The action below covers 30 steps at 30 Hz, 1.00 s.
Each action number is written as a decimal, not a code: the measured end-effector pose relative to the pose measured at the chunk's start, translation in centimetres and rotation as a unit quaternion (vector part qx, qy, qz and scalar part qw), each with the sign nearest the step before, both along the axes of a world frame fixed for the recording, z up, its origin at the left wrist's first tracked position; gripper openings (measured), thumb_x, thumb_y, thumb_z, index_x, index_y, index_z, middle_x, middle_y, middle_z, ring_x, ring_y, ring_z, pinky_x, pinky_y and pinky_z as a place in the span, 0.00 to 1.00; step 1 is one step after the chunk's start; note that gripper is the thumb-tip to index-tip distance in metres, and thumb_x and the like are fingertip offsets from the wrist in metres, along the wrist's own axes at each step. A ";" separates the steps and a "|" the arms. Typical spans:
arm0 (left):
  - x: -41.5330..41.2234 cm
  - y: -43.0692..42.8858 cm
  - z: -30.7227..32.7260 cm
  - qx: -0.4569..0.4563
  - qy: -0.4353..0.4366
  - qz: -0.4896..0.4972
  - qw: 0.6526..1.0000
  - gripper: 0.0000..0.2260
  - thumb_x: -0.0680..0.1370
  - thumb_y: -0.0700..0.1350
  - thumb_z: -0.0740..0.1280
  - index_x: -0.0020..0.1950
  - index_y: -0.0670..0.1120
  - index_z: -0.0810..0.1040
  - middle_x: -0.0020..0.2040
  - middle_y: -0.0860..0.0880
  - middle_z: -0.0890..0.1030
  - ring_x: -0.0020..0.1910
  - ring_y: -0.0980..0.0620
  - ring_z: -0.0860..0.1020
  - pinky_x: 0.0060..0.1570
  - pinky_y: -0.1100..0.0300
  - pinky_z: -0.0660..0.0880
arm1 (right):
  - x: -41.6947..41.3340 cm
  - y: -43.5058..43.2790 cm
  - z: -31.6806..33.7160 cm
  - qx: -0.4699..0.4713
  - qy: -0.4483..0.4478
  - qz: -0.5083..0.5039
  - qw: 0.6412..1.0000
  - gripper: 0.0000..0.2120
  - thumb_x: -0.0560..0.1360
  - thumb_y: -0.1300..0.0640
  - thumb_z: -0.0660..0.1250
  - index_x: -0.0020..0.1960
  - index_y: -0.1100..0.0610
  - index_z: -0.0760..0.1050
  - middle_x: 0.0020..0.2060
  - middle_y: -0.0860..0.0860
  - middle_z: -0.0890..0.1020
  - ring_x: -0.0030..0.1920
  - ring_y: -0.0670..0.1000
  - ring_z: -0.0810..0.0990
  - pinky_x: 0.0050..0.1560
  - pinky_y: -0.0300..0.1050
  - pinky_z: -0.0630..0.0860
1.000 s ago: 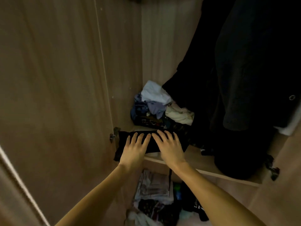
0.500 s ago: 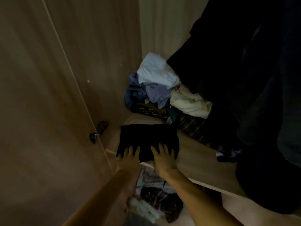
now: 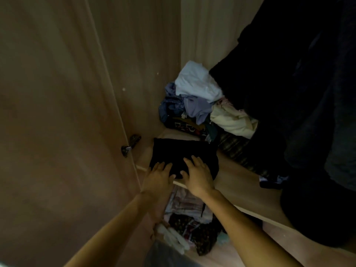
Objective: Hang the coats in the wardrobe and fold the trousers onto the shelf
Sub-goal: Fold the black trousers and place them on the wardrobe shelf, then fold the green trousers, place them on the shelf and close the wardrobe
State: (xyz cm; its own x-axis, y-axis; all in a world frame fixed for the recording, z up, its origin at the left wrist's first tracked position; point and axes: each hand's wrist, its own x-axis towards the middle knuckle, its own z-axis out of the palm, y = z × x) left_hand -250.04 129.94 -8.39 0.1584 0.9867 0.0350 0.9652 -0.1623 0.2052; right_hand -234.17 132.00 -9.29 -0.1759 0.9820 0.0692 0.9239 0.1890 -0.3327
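Folded black trousers (image 3: 179, 153) lie flat at the left end of the wooden wardrobe shelf (image 3: 238, 182). My left hand (image 3: 158, 180) rests with straight fingers on their near left edge. My right hand (image 3: 198, 175) lies flat on their near right part, fingers spread. Dark coats (image 3: 289, 97) hang at the right and reach down to the shelf.
A heap of crumpled light blue, lilac and cream clothes (image 3: 200, 105) sits at the back of the shelf. The open wardrobe door (image 3: 57, 132) with its hinge (image 3: 127, 149) stands at the left. More patterned clothes (image 3: 190, 222) lie on the level below the shelf.
The trousers have slid further onto the shelf, away from its front edge. Both hands now sit at the trousers' near edge rather than on their middle. My view moved closer.
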 end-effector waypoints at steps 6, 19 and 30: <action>-4.8 -11.4 4.5 0.074 -0.082 -0.013 0.994 0.29 0.74 0.60 0.45 0.63 0.48 0.74 0.63 0.43 0.75 0.62 0.41 0.72 0.58 0.48 0.69 | -3.8 -7.2 1.6 0.052 0.038 0.013 0.998 0.24 0.81 0.45 0.54 0.74 0.51 0.61 0.74 0.54 0.62 0.74 0.55 0.58 0.72 0.53 0.58; -19.3 -39.5 1.1 0.105 -0.095 0.217 0.966 0.26 0.79 0.62 0.51 0.72 0.50 0.66 0.71 0.48 0.69 0.72 0.47 0.64 0.71 0.46 0.60 | -21.2 -29.7 1.8 0.053 0.150 0.217 0.963 0.21 0.79 0.45 0.56 0.67 0.53 0.72 0.68 0.53 0.72 0.71 0.53 0.65 0.71 0.51 0.62; -30.5 -67.4 -0.7 0.210 -0.112 0.540 0.807 0.26 0.76 0.60 0.56 0.64 0.44 0.75 0.59 0.46 0.78 0.59 0.45 0.75 0.61 0.46 0.70 | -40.4 -49.7 0.4 0.022 0.162 0.535 0.829 0.18 0.76 0.49 0.61 0.60 0.57 0.78 0.57 0.53 0.80 0.60 0.51 0.76 0.65 0.42 0.67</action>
